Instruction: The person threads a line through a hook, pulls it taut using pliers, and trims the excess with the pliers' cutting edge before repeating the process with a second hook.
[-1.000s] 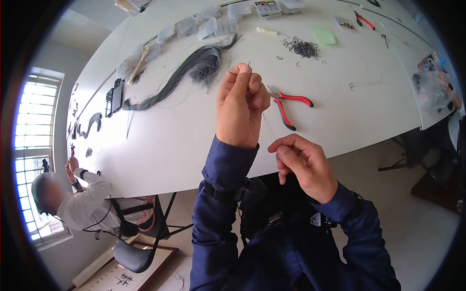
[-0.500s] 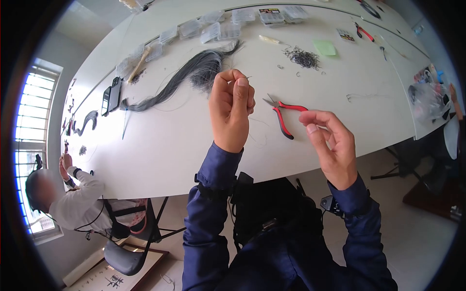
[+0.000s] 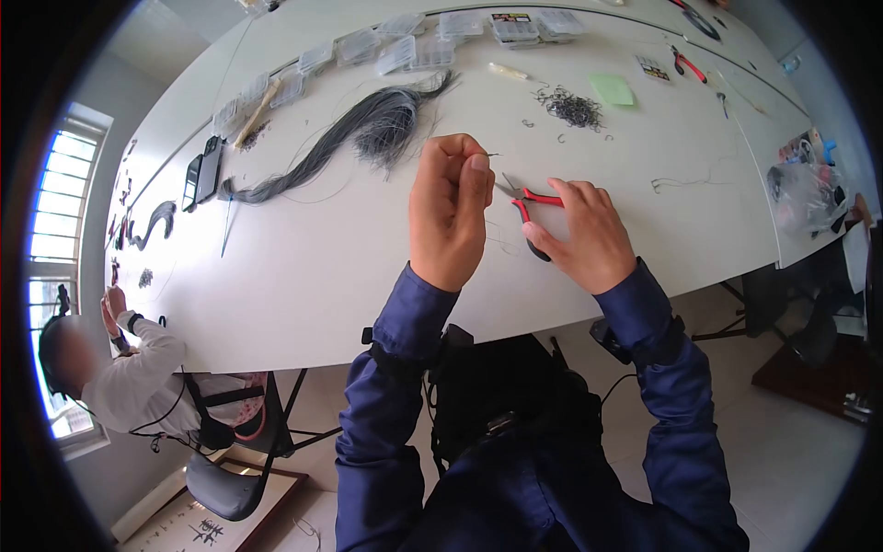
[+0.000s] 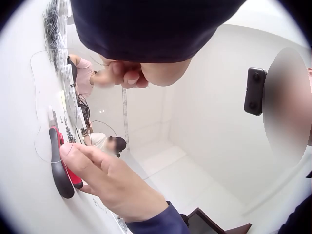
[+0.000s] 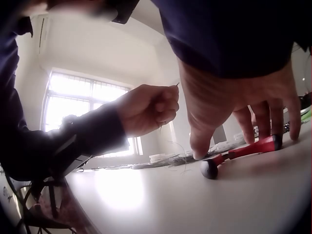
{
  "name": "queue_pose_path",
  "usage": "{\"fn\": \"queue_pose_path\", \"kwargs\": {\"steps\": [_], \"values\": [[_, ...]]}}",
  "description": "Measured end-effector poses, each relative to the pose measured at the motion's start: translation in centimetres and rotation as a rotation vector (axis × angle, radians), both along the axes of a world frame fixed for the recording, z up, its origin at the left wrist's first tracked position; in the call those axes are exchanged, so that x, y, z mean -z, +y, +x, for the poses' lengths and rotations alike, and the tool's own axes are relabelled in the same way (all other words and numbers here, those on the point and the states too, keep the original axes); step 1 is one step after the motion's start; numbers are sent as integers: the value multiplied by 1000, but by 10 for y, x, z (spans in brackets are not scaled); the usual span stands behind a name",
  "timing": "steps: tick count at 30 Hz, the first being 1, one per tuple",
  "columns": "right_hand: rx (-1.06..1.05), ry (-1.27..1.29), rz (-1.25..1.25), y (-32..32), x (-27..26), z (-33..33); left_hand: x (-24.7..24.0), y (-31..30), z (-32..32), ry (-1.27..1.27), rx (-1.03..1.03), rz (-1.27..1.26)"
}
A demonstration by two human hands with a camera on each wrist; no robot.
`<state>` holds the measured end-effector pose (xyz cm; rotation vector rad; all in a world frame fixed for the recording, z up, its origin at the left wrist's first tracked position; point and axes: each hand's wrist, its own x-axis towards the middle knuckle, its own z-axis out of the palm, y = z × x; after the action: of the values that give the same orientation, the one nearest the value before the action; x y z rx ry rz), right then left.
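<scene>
My left hand point(image 3: 451, 207) pinches a small dark fish hook point(image 3: 494, 155) between thumb and forefinger, its tip poking out to the right. A thin clear line point(image 3: 503, 244) trails below that hand over the white table point(image 3: 368, 294). My right hand point(image 3: 589, 235) reaches down over red-and-black pliers point(image 3: 525, 210), with the thumb by one handle and the fingers by the other. In the right wrist view its spread fingers straddle the pliers point(image 5: 243, 150) lying on the table. The jaws point away to the upper left, apart.
Behind my hands lie a long grey bundle of strands point(image 3: 340, 147), a pile of dark hooks point(image 3: 572, 109), a green slip point(image 3: 612, 89) and clear plastic boxes point(image 3: 430, 53). Another pair of pliers point(image 3: 685, 64) lies far right. A person point(image 3: 147, 377) sits at the left.
My right hand has let go of the line, swung right, then come forward and down to the pliers. The left hand has turned and lowered, still pinching the hook.
</scene>
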<state>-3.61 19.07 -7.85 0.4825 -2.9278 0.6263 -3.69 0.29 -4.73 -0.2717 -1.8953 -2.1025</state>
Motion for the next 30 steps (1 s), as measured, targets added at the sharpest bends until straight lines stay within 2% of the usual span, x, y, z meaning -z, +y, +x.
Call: {"fn": "queue_pose_path", "kwargs": {"steps": [11, 14, 17, 21, 22, 25, 30], "values": [[-5, 99, 167, -8, 8, -6, 5, 2, -2, 35, -43, -59], [46, 135, 46, 2, 12, -12, 4, 0, 1, 14, -27, -91], [196, -368, -726, 9, -24, -15, 3, -2, 4, -1, -36, -141], [63, -436, -1141, -7, -62, -6, 3, 5, 8, 20, -13, -195], [84, -416, -1205, -16, -70, -3, 2, 6, 8, 29, -11, -206], [68, -506, -1271, -13, -72, -2, -1, 7, 11, 40, -20, -227], [36, -376, -958, -8, -63, 18, 3, 6, 5, 121, -133, -244]]}}
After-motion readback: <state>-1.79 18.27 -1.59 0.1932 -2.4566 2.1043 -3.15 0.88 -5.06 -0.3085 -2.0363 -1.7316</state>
